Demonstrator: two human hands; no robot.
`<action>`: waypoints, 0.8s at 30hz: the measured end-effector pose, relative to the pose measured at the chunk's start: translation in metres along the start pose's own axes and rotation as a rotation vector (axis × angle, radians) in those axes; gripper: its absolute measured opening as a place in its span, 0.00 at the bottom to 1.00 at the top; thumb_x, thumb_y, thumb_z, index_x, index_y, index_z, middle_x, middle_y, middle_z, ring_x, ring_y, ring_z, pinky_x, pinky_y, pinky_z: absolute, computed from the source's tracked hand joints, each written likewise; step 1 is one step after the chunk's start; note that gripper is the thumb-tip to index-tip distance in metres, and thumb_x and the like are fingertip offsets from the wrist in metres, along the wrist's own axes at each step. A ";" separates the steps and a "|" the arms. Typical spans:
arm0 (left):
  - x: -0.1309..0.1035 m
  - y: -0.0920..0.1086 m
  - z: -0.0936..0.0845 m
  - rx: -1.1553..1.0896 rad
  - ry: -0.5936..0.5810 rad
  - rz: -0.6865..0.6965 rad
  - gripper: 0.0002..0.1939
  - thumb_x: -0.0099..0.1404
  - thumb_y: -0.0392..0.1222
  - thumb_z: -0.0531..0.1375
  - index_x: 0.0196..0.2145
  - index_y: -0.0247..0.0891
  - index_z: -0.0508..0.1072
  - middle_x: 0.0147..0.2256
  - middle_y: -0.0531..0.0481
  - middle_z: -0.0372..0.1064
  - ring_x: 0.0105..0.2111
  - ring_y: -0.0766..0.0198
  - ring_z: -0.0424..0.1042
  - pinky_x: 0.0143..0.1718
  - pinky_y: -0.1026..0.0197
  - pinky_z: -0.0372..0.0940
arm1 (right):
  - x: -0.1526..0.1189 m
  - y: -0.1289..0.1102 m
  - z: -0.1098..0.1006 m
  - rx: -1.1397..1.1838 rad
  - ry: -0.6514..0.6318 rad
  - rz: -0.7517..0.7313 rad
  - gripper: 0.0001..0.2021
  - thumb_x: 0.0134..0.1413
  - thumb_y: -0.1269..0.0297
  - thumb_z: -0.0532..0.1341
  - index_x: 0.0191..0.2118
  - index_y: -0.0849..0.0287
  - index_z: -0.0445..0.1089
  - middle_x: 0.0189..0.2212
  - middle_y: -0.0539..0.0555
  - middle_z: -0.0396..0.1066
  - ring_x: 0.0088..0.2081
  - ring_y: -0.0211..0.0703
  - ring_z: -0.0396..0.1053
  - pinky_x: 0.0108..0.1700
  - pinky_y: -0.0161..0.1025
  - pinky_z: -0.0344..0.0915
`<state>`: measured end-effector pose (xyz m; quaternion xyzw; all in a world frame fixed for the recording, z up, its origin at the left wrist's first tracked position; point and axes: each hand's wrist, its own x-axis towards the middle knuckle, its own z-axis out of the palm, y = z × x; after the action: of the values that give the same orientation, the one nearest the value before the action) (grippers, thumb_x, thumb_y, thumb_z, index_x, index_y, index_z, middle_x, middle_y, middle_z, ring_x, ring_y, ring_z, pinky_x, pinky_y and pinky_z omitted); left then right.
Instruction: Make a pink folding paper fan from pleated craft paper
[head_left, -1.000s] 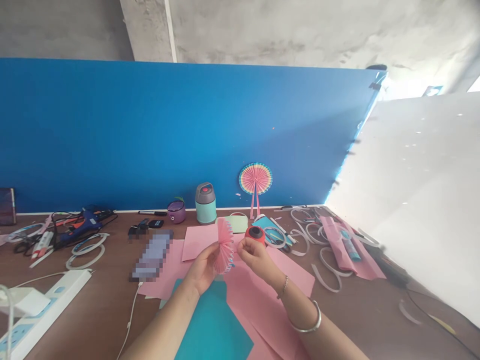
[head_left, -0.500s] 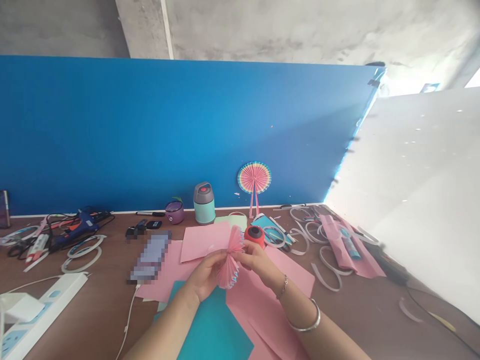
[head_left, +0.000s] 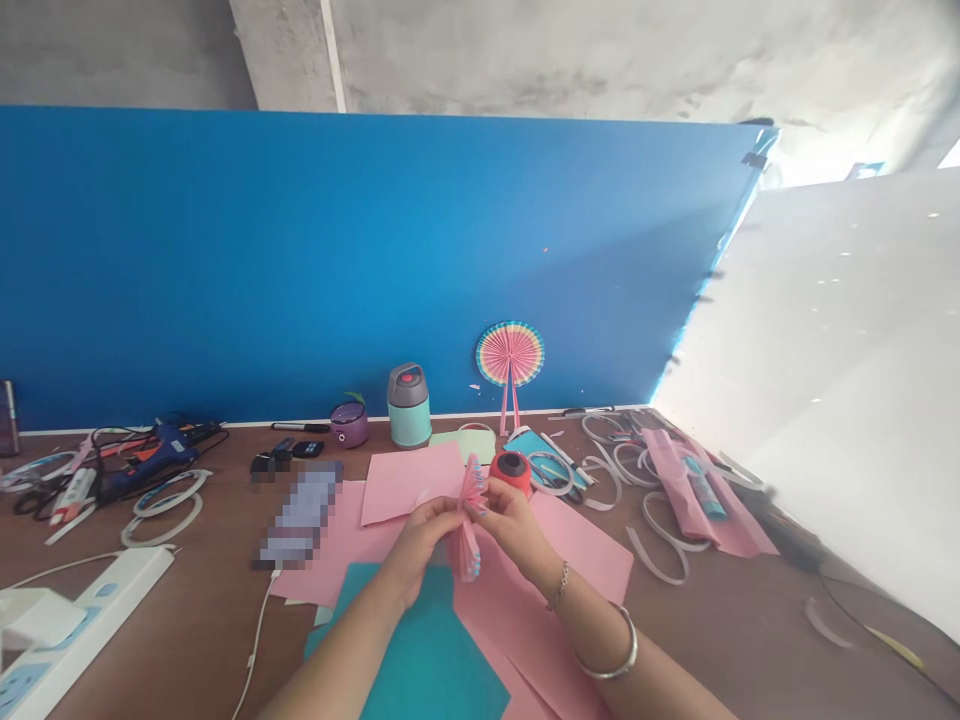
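Note:
A pleated pink paper fan [head_left: 468,556] with blue-tipped edges is held upright between my two hands, pinched narrow at its middle and flaring above and below. My left hand [head_left: 424,538] grips it from the left side with thumb and fingers. From the right, my right hand [head_left: 517,522] pinches the same middle fold. Beneath both hands lie pink paper sheets [head_left: 517,630] and a teal sheet [head_left: 420,650]. Behind them, a finished round fan [head_left: 510,354] with two pink paper legs leans against the blue partition.
A red round object [head_left: 511,470] sits just behind my right hand. At the back stand a mint flask [head_left: 409,408] and a purple pot [head_left: 349,424]. Left are a phone [head_left: 301,514], a glue gun [head_left: 171,446] and a power strip [head_left: 90,630]; right, curled paper strips [head_left: 660,550].
The pink folded fan has turned and narrowed, so it appears more edge-on. My hands have shifted slightly around its middle, both still holding it.

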<state>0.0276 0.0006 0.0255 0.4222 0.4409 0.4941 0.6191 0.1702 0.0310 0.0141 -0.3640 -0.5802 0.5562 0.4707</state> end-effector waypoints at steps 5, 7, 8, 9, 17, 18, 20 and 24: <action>-0.003 0.004 0.003 0.061 0.001 -0.007 0.04 0.49 0.33 0.58 0.22 0.36 0.74 0.26 0.51 0.72 0.33 0.61 0.67 0.37 0.63 0.57 | -0.002 0.000 0.003 0.026 0.004 0.030 0.15 0.46 0.52 0.64 0.29 0.60 0.67 0.23 0.47 0.64 0.26 0.36 0.61 0.32 0.35 0.60; -0.004 0.005 0.004 0.066 0.013 -0.018 0.05 0.50 0.34 0.58 0.24 0.37 0.74 0.27 0.51 0.72 0.33 0.60 0.68 0.36 0.63 0.58 | -0.002 0.003 0.002 0.029 0.006 0.039 0.14 0.47 0.52 0.64 0.30 0.60 0.67 0.22 0.47 0.63 0.26 0.36 0.61 0.31 0.35 0.59; -0.004 0.004 0.005 0.065 0.025 -0.025 0.05 0.50 0.35 0.58 0.25 0.37 0.74 0.27 0.51 0.72 0.32 0.60 0.68 0.35 0.63 0.58 | -0.001 0.005 0.002 0.025 0.012 0.047 0.14 0.47 0.52 0.63 0.30 0.60 0.67 0.22 0.47 0.63 0.26 0.36 0.61 0.30 0.34 0.59; -0.003 0.003 0.005 0.063 0.041 -0.034 0.05 0.51 0.36 0.59 0.26 0.37 0.74 0.27 0.51 0.72 0.32 0.60 0.68 0.35 0.63 0.58 | -0.001 0.007 0.001 0.019 0.020 0.054 0.14 0.47 0.52 0.63 0.30 0.60 0.67 0.22 0.47 0.63 0.25 0.36 0.60 0.30 0.34 0.58; 0.004 -0.012 0.005 0.031 0.162 -0.089 0.08 0.50 0.44 0.64 0.28 0.37 0.75 0.27 0.50 0.73 0.32 0.59 0.69 0.34 0.63 0.58 | 0.001 0.019 0.000 0.034 0.014 0.010 0.17 0.48 0.48 0.62 0.29 0.59 0.66 0.24 0.50 0.63 0.28 0.39 0.61 0.34 0.38 0.61; 0.004 -0.012 0.006 0.030 0.174 -0.082 0.08 0.50 0.43 0.64 0.27 0.37 0.74 0.26 0.50 0.72 0.31 0.59 0.69 0.33 0.63 0.58 | 0.000 0.019 0.000 0.037 0.016 0.015 0.17 0.47 0.48 0.62 0.28 0.59 0.66 0.24 0.50 0.63 0.28 0.39 0.61 0.34 0.38 0.62; 0.003 -0.011 0.007 0.027 0.185 -0.074 0.08 0.51 0.43 0.65 0.26 0.37 0.74 0.25 0.51 0.72 0.30 0.60 0.69 0.33 0.64 0.58 | -0.001 0.017 0.001 0.041 0.016 0.023 0.17 0.46 0.48 0.63 0.28 0.59 0.66 0.23 0.50 0.62 0.29 0.40 0.61 0.34 0.38 0.62; 0.001 -0.010 0.009 0.024 0.189 -0.060 0.08 0.52 0.45 0.64 0.26 0.37 0.74 0.25 0.51 0.71 0.30 0.60 0.68 0.32 0.64 0.58 | -0.003 0.015 0.001 0.042 0.014 0.036 0.16 0.46 0.49 0.64 0.28 0.58 0.66 0.22 0.49 0.60 0.29 0.40 0.60 0.33 0.38 0.61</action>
<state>0.0387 -0.0004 0.0176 0.3677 0.5156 0.5075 0.5842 0.1688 0.0298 -0.0007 -0.3682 -0.5586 0.5741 0.4721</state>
